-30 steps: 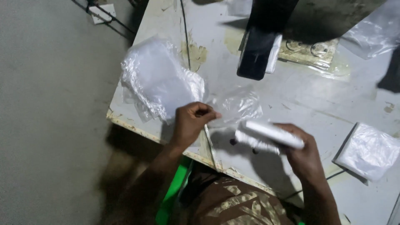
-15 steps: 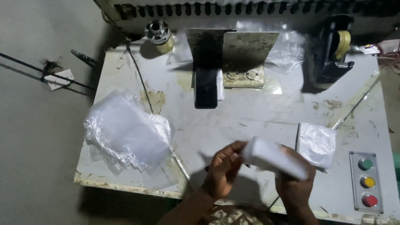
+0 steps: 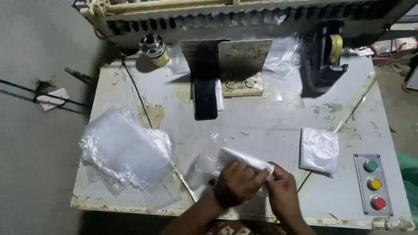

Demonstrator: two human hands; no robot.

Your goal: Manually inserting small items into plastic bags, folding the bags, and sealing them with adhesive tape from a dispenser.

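Near the front edge of the worn white table point(image 3: 270, 122), both hands are working on one white roll point(image 3: 244, 159) that looks half inside a clear plastic bag. The left hand point(image 3: 236, 185) is closing over the roll from above, fingers curled round it, so the roll is staying steady just above the tabletop. The right hand point(image 3: 283, 191) is meeting it from the other side, thumb and fingertips pinching the roll's end or the film round it; which of the two cannot be told. Both wrists are coming up from the bottom edge and angling inward, so the hands are touching.

A loose heap of clear bags point(image 3: 126, 152) is lying to the left, within reach. A folded packet point(image 3: 320, 149) is resting to the right, beside a panel of three buttons point(image 3: 373, 184). At the back are standing a metal bracket point(image 3: 237, 65) and a tape dispenser point(image 3: 326, 54).
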